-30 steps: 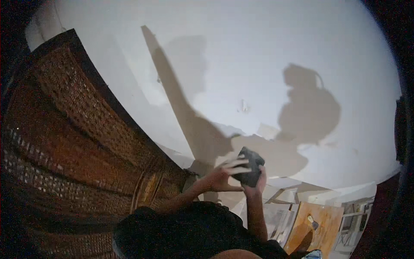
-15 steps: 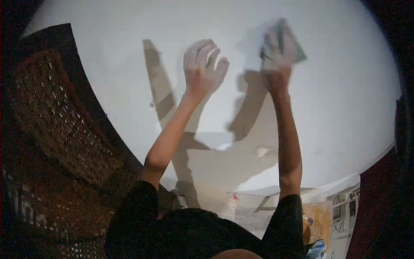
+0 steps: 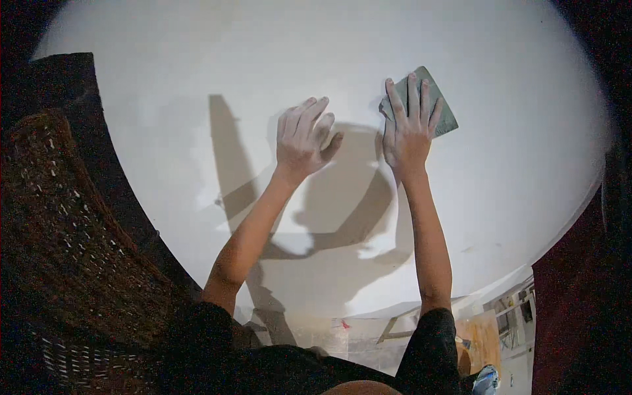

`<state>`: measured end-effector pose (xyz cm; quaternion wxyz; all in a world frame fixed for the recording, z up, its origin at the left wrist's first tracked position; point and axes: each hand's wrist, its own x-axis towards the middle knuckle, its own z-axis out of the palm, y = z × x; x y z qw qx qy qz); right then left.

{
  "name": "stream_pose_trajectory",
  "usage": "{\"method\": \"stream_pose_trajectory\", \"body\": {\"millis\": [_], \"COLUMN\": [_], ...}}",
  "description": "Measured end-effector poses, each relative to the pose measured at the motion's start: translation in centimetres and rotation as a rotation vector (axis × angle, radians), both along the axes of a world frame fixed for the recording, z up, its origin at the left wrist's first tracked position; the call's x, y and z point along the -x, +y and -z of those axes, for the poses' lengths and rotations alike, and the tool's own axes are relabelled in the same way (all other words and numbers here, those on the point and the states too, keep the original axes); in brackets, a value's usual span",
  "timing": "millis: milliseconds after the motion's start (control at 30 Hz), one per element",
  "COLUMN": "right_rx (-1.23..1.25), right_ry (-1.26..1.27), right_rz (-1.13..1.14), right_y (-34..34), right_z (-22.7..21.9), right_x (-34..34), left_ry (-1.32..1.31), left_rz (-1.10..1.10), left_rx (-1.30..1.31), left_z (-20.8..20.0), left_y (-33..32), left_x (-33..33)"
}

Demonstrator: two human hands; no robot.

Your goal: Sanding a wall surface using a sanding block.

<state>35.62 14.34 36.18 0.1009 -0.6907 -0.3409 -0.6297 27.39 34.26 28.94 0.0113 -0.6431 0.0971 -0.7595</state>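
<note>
My right hand [image 3: 409, 135] lies with its fingers spread over a grey-green sheet of sandpaper [image 3: 442, 113], pressing it flat to a broad white surface [image 3: 507, 171]. Part of the sheet shows beside the thumb, and its middle is hidden under the fingers. To the left, my left hand [image 3: 304, 138] is empty, with loosely bent fingers and the thumb held apart. It is close to the white surface; whether it touches I cannot tell. Pale dust coats the fingers of both hands.
Shadows of my arms and of a long straight shape [image 3: 227, 145] fall on the white surface. A dark brown perforated panel [image 3: 72, 224] runs along the left. At lower right are a wooden board [image 3: 482, 339], a blue-and-white object [image 3: 486, 380] and a dark red area [image 3: 566, 316].
My right hand and the sandpaper, blurred by motion before, have come down toward me and now look sharp. My left hand also sits lower in view, and the whole view has shifted somewhat.
</note>
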Motion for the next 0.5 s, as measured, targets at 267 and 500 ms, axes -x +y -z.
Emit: {"method": "stream_pose_trajectory", "body": {"millis": [267,500], "right_rx": [0.048,0.446], "right_ry": [-0.179,0.185], "right_rz": [-0.048,0.190], "right_y": [2.0,8.2], "right_z": [-9.4,-12.5], "right_x": [0.5,0.3], "left_ry": [0.028,-0.021], "left_rz": [0.028,0.228], "left_rx": [0.001,0.067], "left_z": [0.8,1.7], "left_y": [0.1,1.2], "left_x": [0.3,0.0]}}
